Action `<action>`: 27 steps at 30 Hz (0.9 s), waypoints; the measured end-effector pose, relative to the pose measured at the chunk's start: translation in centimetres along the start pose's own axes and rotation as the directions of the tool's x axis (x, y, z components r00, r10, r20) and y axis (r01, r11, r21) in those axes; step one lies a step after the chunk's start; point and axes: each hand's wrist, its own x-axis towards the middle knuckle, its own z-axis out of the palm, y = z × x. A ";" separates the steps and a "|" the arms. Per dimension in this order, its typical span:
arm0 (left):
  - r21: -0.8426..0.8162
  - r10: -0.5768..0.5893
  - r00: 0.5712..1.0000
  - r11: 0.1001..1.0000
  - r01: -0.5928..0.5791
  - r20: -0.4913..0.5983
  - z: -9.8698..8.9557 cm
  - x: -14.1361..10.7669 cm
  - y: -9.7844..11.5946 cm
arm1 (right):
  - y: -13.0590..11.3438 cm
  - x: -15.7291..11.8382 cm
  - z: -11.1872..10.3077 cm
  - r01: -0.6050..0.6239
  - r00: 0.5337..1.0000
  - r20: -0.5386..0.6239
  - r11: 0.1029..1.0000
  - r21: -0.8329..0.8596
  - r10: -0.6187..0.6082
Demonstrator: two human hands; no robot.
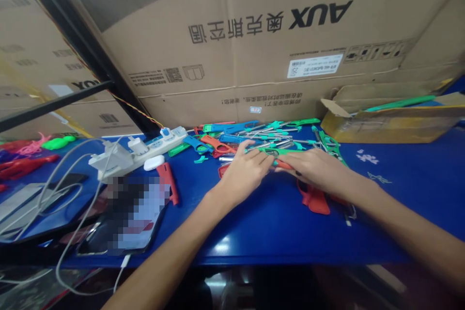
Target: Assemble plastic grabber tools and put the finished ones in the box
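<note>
My left hand [249, 168] and my right hand [312, 168] meet above the blue table, fingers curled. Between them an orange-red plastic piece [284, 164] shows, closed in my right fingers; its left end reaches my left fingertips. What my left fingers enclose is mostly hidden. Just beyond the hands lies a pile of metal rods with teal ends [271, 134], mixed with plastic parts, including a blue one [198, 144] and an orange one with a loop [218, 145]. Red plastic pieces [316, 200] lie below my right hand.
A white power strip [160, 145] with chargers and cables stands left of the pile. Near it are a phone [154, 225] and a red plastic part [167, 181]. An open carton [392, 126] sits at the right. Large cardboard boxes [232, 68] wall the back.
</note>
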 end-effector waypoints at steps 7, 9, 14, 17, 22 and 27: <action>0.088 -0.115 0.993 0.990 0.113 0.015 -0.7 -0.6 -2.0 | 0.6 0.3 -0.9 -0.115 0.993 0.006 0.993 -0.025 0.115; 0.080 -0.134 0.991 0.988 0.132 0.016 -0.8 -1.0 -2.7 | 0.9 0.1 -1.0 -0.133 0.991 0.022 0.991 0.005 0.133; 0.102 -0.186 0.983 0.977 0.186 -0.014 -0.6 -1.9 -4.4 | 1.6 -0.3 -1.0 -0.182 0.983 0.032 0.981 0.067 0.180; 0.120 -0.237 0.969 0.962 0.243 -0.066 -0.8 -2.0 -4.5 | 1.8 -0.2 -1.2 -0.246 0.968 0.004 0.951 0.188 0.250; 0.081 -0.126 0.987 0.988 0.135 -0.102 -1.5 -0.7 -2.0 | 0.6 0.2 -2.0 -0.220 0.972 0.058 0.787 0.577 0.229; 0.032 -0.048 0.999 0.998 0.048 0.002 -1.5 -0.3 -0.1 | 0.7 0.5 -3.2 -0.259 0.963 0.111 0.719 0.645 0.247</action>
